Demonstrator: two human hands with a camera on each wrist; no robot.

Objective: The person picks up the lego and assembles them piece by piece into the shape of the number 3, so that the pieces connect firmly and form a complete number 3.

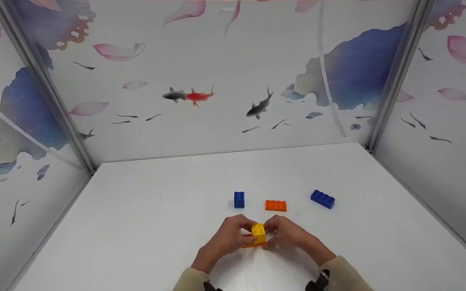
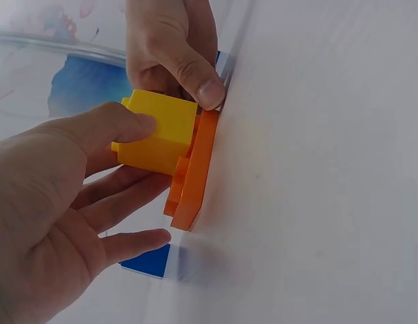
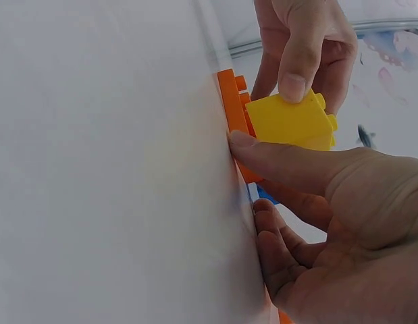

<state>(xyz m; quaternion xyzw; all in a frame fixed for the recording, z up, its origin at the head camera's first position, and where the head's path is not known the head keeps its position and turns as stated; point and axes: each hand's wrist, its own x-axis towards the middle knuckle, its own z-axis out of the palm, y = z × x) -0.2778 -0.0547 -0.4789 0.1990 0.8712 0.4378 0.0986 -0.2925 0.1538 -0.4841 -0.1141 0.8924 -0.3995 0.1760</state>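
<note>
My left hand (image 1: 229, 235) pinches a yellow toy building brick (image 1: 259, 233) between thumb and fingers, its studs upward. Beneath it lies a flat orange building brick (image 2: 197, 177), its row of studs partly covered by the yellow one. In the right wrist view the yellow brick (image 3: 290, 123) sits slightly tilted against the orange brick (image 3: 230, 98), over one end of it. My right hand (image 1: 289, 232) grips that end of the orange brick, thumb on its near edge; the fingers behind are partly hidden.
Just beyond the hands on the white table (image 1: 144, 226) are a small blue brick (image 1: 239, 199) and a second flat orange brick (image 1: 276, 205). A longer blue brick (image 1: 322, 199) lies farther right. Printed panels (image 1: 217, 121) wall the table at the back and both sides.
</note>
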